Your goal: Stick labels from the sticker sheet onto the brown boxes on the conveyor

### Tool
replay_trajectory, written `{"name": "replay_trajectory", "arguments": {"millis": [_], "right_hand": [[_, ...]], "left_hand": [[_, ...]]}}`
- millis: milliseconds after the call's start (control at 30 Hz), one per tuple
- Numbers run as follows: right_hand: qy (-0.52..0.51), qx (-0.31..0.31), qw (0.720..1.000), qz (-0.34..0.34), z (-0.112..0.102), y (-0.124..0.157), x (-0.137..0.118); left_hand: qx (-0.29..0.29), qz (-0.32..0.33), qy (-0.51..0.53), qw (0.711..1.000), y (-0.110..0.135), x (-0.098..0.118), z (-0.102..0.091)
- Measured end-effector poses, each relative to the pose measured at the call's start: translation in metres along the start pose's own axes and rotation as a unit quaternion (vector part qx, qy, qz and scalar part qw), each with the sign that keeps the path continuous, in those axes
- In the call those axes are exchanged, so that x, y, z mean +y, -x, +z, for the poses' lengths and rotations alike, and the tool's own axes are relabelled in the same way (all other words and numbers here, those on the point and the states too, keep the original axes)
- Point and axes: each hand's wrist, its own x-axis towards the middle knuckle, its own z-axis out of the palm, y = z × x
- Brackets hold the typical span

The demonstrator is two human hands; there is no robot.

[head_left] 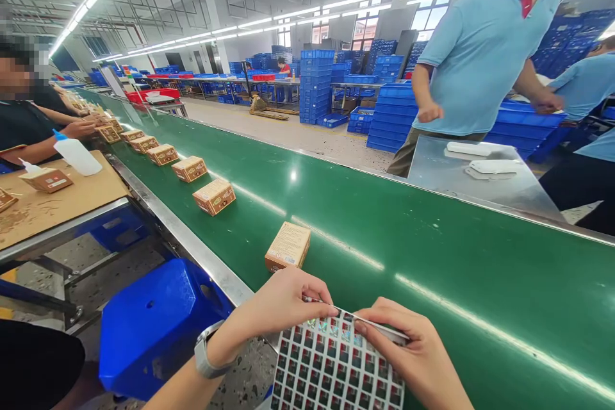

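Observation:
A sheet of small square stickers (336,359), dark and red in a white grid with a shiny patch near the top, is held between my two hands over the near edge of the belt. Thumb and fingers of my left hand (288,301) pinch at its top edge; whether a single sticker is loose there, I cannot tell. My right hand (413,339) grips the bent top right corner, thumb in front. Just beyond my left hand, a brown and cream carton (288,245) lies on the green conveyor belt (346,218).
More cartons (214,196) form a line up the belt. On the left, a worktable (103,182) carries a glue bottle (77,152), and a blue stool (148,327) stands below. Across the belt, a person in a light blue shirt (480,57) stands by a metal table (432,166).

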Motion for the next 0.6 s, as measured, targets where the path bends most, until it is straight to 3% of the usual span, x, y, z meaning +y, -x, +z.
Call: {"name": "replay_trajectory", "arguments": {"millis": [333,600], "right_hand": [[-0.014,0.030,0.999,0.009,-0.013,0.005,0.001],[-0.036,0.053,0.998,0.026,-0.013,0.011,-0.004]], "left_hand": [[0.009,0.021,0.050,0.998,0.009,0.003,-0.013],[0.010,0.023,0.103,0.994,0.010,-0.001,-0.006]]}}
